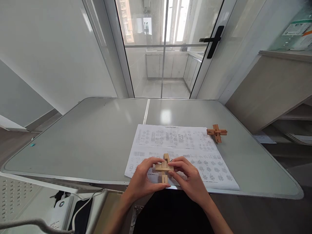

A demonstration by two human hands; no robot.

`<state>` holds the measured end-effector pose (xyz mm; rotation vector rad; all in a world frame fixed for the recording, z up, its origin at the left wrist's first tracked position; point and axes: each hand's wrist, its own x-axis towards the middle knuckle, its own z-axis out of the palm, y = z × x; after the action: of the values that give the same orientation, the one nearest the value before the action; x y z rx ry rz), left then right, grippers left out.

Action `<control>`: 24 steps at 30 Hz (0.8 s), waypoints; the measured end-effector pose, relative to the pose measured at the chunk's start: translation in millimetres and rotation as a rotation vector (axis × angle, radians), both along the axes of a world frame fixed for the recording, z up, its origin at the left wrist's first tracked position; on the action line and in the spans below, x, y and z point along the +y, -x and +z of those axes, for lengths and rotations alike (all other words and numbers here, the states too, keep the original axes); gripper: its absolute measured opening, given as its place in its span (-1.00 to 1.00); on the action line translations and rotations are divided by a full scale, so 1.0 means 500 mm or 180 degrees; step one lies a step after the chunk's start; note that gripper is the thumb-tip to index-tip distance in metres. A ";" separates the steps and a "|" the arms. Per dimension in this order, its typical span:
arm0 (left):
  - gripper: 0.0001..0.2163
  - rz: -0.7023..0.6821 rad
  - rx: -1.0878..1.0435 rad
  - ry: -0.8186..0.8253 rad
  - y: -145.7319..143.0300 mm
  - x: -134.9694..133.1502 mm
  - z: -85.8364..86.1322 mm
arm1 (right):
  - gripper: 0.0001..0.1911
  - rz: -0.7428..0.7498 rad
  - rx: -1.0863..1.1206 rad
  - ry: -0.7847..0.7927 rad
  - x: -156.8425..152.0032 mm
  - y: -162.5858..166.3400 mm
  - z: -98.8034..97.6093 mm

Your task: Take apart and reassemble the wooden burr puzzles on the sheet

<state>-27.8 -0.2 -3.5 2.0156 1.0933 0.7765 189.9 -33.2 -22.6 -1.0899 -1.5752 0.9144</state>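
Between my two hands, near the table's front edge, are several light wooden puzzle pieces [161, 168] fitted together in a cross shape. My left hand [145, 175] curls round them from the left, its index finger on the upper part and its thumb by the lower block. From the right, my right hand [187, 174] pinches the crossing bar's right end with thumb and fingers. The lower block's end bears a dark mark. Below the hands lies a printed instruction sheet [175, 138] with many small diagrams. Fingers partly hide where the pieces meet.
A darker wooden cross-shaped puzzle [216, 132] rests at the sheet's upper right corner. The grey table [102, 139] has a small teal bit [32, 145] at its left edge. A white cart with a cable [83, 206] stands front left; a shelf [270, 87] is at right.
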 end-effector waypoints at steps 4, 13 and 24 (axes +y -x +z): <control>-0.36 0.0035 -0.0022 0.0025 0.000 -0.001 0.001 | -0.81 -0.0022 -0.0034 -0.0058 -0.001 0.001 -0.002; -0.35 0.0051 -0.0069 0.0182 0.000 0.002 0.002 | -0.81 -0.0058 -0.0077 -0.0187 -0.003 0.003 -0.009; -0.38 0.0018 -0.0062 0.0137 0.000 -0.003 0.006 | -0.81 -0.0021 -0.0006 -0.0084 -0.002 0.002 -0.003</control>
<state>-27.6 -1.4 -0.5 1.9659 1.0960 0.7674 189.0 -34.3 -24.2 -1.0772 -1.5802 0.8861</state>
